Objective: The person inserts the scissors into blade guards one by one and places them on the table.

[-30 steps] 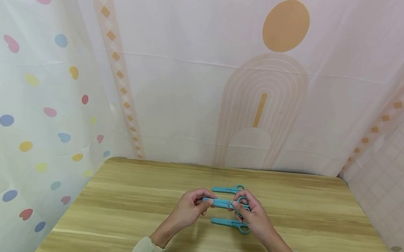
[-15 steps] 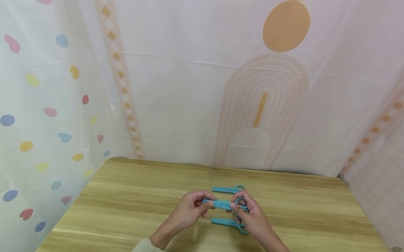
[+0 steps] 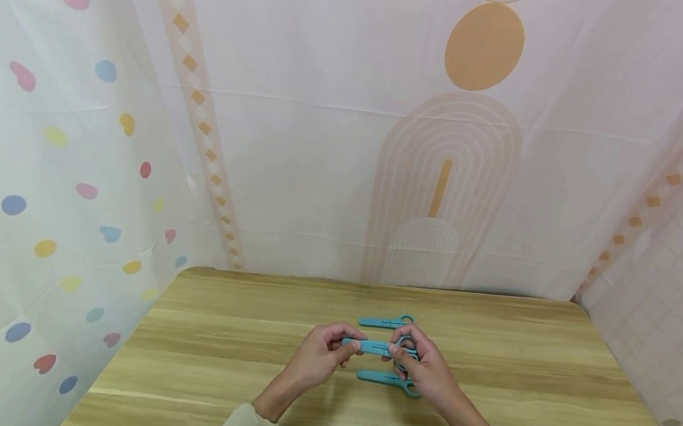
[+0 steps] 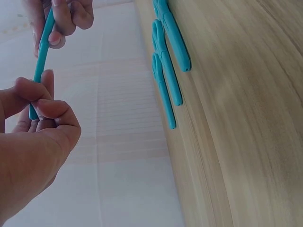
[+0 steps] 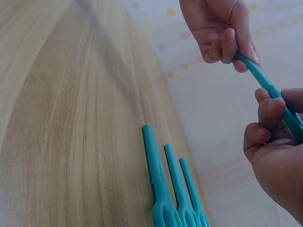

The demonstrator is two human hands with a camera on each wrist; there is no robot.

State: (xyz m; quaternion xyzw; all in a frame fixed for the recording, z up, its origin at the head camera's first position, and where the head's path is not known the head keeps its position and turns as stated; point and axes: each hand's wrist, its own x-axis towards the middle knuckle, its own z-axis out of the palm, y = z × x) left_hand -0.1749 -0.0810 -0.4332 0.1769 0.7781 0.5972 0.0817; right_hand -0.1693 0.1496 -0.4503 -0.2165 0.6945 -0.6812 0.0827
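Note:
A pair of turquoise scissors with a cap over its blades (image 3: pixel 375 348) is held level above the table between both hands. My left hand (image 3: pixel 319 355) pinches the cap's tip between thumb and fingers. At the other end, my right hand (image 3: pixel 428 367) grips the scissors by the handle loops, its thumb near the cap's edge. Three more capped turquoise scissors lie side by side on the table. In the right wrist view these are the near scissors (image 5: pixel 152 156), the middle scissors (image 5: pixel 175 172) and the far scissors (image 5: pixel 190 184). The held pair hides the middle one in the head view.
The wooden table (image 3: pixel 216 357) reaches back to a patterned cloth (image 3: pixel 301 190). Another cloth with coloured dots (image 3: pixel 70 218) hangs on the left, and a checked one (image 3: pixel 673 286) on the right.
My right hand has shifted slightly left along the held scissors, and the scissors have dipped slightly. My left hand keeps its pinch on the tip in the same place.

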